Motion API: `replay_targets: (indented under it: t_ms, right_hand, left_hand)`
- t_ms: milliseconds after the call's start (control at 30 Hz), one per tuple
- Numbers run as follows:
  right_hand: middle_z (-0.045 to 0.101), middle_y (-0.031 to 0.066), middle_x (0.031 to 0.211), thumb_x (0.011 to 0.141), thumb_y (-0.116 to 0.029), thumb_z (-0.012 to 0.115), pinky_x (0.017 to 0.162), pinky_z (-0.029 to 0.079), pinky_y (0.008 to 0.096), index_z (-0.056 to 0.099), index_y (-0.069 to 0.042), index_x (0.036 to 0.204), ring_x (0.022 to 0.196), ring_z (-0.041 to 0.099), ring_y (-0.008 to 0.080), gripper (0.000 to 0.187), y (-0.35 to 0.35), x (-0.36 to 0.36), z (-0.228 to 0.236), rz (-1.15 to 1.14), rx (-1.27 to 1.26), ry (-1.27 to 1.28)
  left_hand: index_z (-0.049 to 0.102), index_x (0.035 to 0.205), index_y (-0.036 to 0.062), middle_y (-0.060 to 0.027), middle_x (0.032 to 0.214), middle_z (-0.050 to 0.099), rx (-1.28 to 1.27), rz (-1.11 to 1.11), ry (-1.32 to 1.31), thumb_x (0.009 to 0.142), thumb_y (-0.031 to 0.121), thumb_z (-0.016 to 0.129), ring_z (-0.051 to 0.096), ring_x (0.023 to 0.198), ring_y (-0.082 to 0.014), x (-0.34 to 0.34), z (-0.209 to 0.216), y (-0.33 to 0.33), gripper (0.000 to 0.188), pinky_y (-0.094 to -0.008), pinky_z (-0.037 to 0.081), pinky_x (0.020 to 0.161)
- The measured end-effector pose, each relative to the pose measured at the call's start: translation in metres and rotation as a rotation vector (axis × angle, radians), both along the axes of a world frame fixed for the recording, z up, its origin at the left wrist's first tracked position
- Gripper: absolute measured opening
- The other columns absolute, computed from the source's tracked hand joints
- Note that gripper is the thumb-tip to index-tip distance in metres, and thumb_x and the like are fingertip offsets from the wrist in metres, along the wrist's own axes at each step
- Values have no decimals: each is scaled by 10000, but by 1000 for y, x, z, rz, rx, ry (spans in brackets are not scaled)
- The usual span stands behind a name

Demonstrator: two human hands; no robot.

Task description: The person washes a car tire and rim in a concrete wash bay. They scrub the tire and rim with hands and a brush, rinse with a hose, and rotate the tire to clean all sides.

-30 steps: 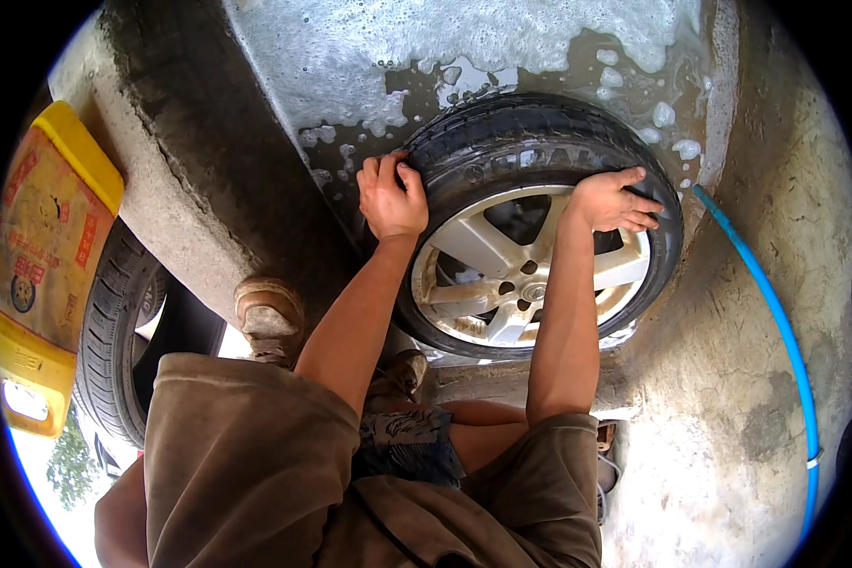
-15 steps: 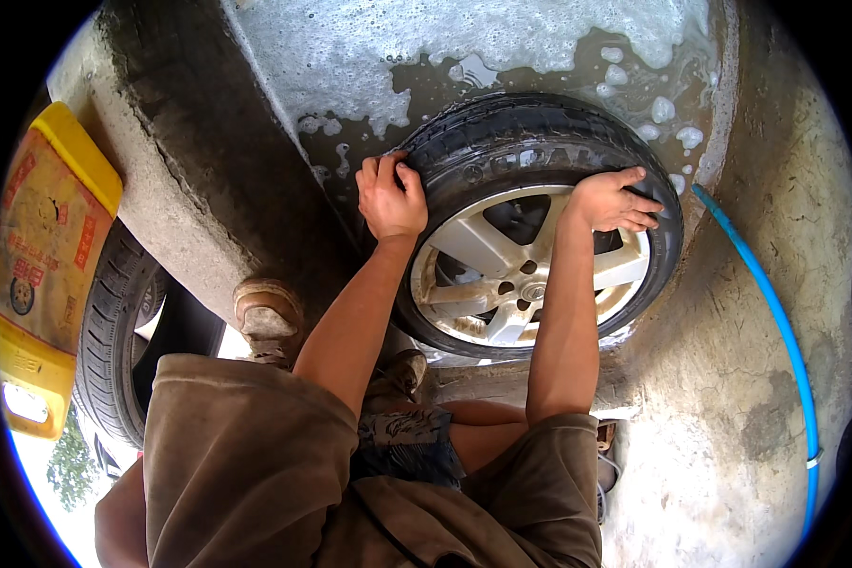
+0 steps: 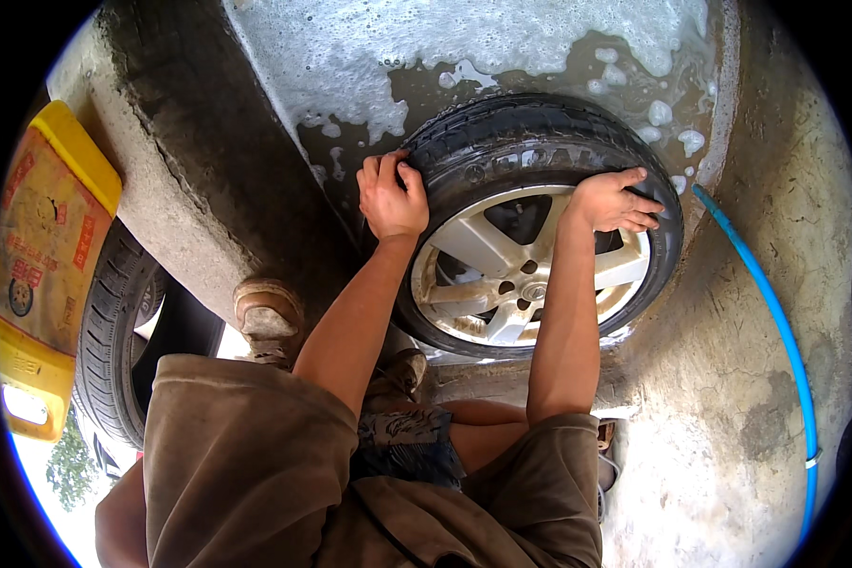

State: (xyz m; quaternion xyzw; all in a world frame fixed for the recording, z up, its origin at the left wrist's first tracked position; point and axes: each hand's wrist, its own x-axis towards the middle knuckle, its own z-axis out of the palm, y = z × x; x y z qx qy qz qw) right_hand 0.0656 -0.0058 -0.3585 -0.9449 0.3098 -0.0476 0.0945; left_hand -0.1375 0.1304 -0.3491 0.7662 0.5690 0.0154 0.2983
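Note:
A black tyre (image 3: 530, 128) on a silver spoked rim (image 3: 502, 275) stands half in a concrete trough of soapy water (image 3: 426, 38). My left hand (image 3: 390, 199) grips the tyre's left shoulder, fingers curled over the tread. My right hand (image 3: 613, 201) lies on the tyre's upper right sidewall, fingers spread along the rubber by the rim's edge. Both forearms reach up from the lower middle.
The thick concrete trough wall (image 3: 189, 189) runs down the left. A second tyre (image 3: 114, 331) stands behind a yellow and orange board (image 3: 47, 246) at far left. A blue hose (image 3: 776, 322) curves along the concrete floor at right. My foot (image 3: 267, 312) rests by the wall.
The foam on the water has drifted a little around the tyre's top. My hands and the tyre stay where they were.

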Motion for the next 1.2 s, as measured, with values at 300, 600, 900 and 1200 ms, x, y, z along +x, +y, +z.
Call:
replay_targets:
  t_ms: [300, 600, 900, 1200]
  right_hand:
    - [77, 364, 1491, 940, -586, 350, 1063, 281, 554, 130, 54, 1469, 1395, 100, 498, 859, 3, 0, 1, -9, 2, -2]
    - [76, 361, 1493, 938, -593, 351, 1044, 304, 559, 129, 45, 1472, 1398, 103, 490, 861, 1, 0, 0, -10, -22, 6]
    - [73, 366, 1491, 938, -591, 351, 1048, 289, 567, 123, 50, 1470, 1398, 96, 492, 864, 2, 0, 1, -14, -12, 13]
    - [75, 373, 1486, 939, -596, 333, 1064, 278, 552, 129, 54, 1468, 1394, 109, 497, 863, 3, 0, 1, -4, -13, -3]
  left_hand:
    - [660, 954, 106, -92, 949, 569, -3, 6, -4, 839, 169, 516, 541, 915, -323, 1, 1, 0, 195, -434, 468, 754]
    - [659, 961, 106, -100, 956, 569, -9, -1, -6, 841, 169, 516, 538, 920, -327, 1, 1, 1, 196, -433, 464, 769]
    - [657, 952, 114, -94, 955, 568, -7, -9, -6, 843, 174, 515, 541, 924, -320, -1, -1, 0, 189, -433, 466, 766]
    - [662, 962, 104, -91, 925, 567, 11, -3, 11, 883, 162, 481, 547, 902, -308, 1, 1, -2, 206, -416, 450, 762]
